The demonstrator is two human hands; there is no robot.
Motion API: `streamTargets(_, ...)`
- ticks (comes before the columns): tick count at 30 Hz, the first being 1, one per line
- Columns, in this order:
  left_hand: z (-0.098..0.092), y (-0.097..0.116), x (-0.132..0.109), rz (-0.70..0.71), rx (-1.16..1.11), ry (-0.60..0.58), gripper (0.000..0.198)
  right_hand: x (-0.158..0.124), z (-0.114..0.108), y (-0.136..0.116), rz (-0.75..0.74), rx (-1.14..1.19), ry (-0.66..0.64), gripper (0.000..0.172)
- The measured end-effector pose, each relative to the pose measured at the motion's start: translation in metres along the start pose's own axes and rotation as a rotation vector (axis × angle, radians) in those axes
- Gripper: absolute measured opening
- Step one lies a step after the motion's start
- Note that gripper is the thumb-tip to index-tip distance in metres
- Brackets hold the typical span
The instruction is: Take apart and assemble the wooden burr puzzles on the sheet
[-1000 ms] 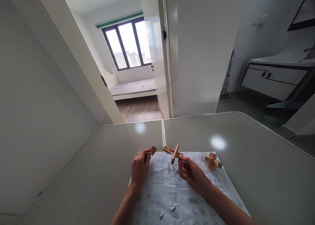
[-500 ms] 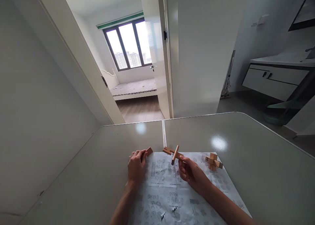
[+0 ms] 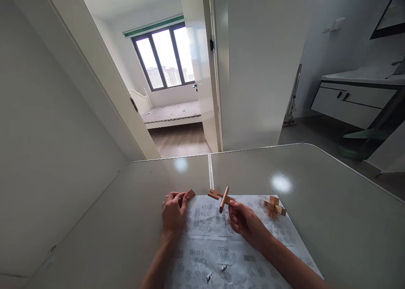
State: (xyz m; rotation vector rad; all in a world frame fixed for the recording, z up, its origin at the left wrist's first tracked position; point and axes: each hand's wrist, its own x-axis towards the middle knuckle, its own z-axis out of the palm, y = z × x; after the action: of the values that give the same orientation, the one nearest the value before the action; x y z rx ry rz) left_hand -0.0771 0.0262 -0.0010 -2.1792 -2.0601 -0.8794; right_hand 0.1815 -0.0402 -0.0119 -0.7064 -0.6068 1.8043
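Observation:
My left hand [image 3: 172, 211] is closed around a small wooden block [image 3: 190, 193] whose end sticks out past the fingers, at the left edge of a printed instruction sheet [image 3: 221, 247]. My right hand [image 3: 243, 221] pinches two crossed wooden puzzle sticks [image 3: 221, 196] just above the sheet's top edge. An assembled wooden burr puzzle [image 3: 274, 207] rests on the sheet to the right of my right hand.
The sheet lies on a grey folding table [image 3: 316, 187] with a centre seam [image 3: 211, 175]. Behind the table are a white wall, an open doorway [image 3: 177, 112] to a room with a window, and a vanity cabinet [image 3: 354, 103] at the right.
My left hand has moved left and down with its block, away from the crossed sticks. My right hand has barely shifted.

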Motion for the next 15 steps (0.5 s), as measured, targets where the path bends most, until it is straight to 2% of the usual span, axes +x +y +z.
streamTargets(6,-0.003,0.003,-0.001,-0.034,0.016,0.001,0.025,0.001,-0.001,0.000,-0.003,-0.008,-0.010,0.046)
streamTargets(11,-0.008,0.014,-0.001,0.062,-0.094,0.127,0.026,-0.001,0.003,-0.001,0.004,-0.025,-0.019,0.048)
streamTargets(13,-0.010,0.024,-0.003,0.068,-0.255,0.084,0.035,-0.001,0.005,-0.001,-0.002,-0.054,-0.029,0.048)
streamTargets(15,-0.012,0.034,-0.007,0.036,-0.458,-0.053,0.042,-0.002,0.006,0.000,-0.022,-0.092,-0.048,0.046)
